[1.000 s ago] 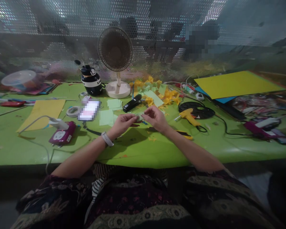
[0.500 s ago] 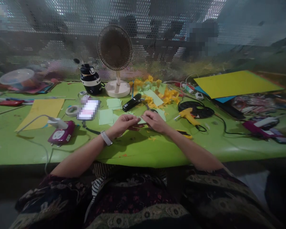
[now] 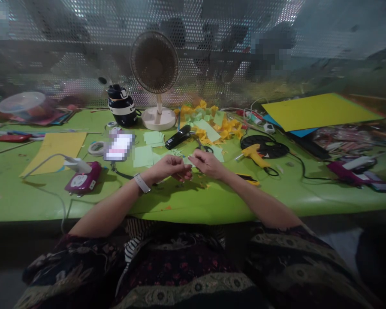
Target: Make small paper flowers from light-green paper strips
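Observation:
My left hand [image 3: 169,168] is closed, its thumb and fingers pinching a small piece of light green paper [image 3: 187,161], mostly hidden by the fingers. Opposite it, my right hand [image 3: 209,165] is closed too, with its fingertips at the paper's other end. Both hands are just above the green table, close together. Light green paper squares [image 3: 143,156] lie beyond the left hand, with thin green scraps near them. A black stapler [image 3: 178,137] lies behind the hands. Dark-handled scissors [image 3: 208,149] are partly hidden behind my right hand.
Yellow and green paper pieces [image 3: 209,124] are heaped at the back. A yellow glue gun [image 3: 256,155] lies to the right, its black cable trailing. Left are a phone [image 3: 119,147], tape roll [image 3: 97,148] and purple power adapter [image 3: 83,178]. A fan [image 3: 159,119] and bottle [image 3: 122,111] stand behind.
The green paper between my hands shows less now. My left fingers have curled and shifted slightly, while my right hand stays almost in place.

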### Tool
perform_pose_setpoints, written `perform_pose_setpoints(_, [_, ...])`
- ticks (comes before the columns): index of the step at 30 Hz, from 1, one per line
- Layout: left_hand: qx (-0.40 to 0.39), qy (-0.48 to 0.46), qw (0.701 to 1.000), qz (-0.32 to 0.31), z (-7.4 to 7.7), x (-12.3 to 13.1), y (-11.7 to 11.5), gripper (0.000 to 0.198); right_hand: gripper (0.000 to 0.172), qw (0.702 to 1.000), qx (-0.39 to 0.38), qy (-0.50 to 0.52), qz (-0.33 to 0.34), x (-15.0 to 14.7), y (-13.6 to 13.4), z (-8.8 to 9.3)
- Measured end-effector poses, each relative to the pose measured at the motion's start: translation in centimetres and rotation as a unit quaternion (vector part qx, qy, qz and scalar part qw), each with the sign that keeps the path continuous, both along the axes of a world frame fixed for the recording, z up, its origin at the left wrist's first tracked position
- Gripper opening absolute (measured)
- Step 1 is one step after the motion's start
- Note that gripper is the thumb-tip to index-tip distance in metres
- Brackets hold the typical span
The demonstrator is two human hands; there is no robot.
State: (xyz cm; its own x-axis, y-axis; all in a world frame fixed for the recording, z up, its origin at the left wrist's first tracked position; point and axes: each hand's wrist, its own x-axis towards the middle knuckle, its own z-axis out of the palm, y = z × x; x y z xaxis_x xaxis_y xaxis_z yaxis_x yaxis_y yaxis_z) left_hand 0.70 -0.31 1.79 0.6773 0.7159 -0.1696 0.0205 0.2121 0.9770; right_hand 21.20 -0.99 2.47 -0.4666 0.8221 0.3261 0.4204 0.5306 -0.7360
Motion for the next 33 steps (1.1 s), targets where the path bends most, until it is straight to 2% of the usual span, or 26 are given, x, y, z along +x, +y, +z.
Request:
perform_pose_setpoints(6, [0.011, -0.019, 0.999, 0.026, -0.5, 0.1, 0.2, 0.048, 0.047, 0.991, -0.128, 0.013, 0.026, 0.2, 0.0, 0.0])
perform_pose_setpoints(16, [0.015, -0.009, 1.000, 0.018, -0.5, -0.5, 1.0, 0.046, 0.041, 0.976, -0.198, 0.045, 0.076, 0.4, 0.8, -0.5])
perform_pose_setpoints(22, [0.018, 0.000, 1.000, 0.002, -0.6, -0.7, 1.4, 0.044, 0.040, 0.984, -0.170, -0.004, 0.058, 0.9, 1.2, -0.6])
perform_pose_setpoints(30, [0.054, 0.020, 0.998, -0.010, -0.4, -1.7, 2.3, 0.032, 0.042, 0.983, -0.173, 0.022, 0.050, 0.7, 1.0, -0.5])
perform_pose_setpoints(33, [0.049, 0.013, 0.999, 0.004, -0.3, -2.1, 2.6, 0.031, 0.044, 0.983, -0.174, 0.045, 0.041, 0.7, 1.1, -0.5])
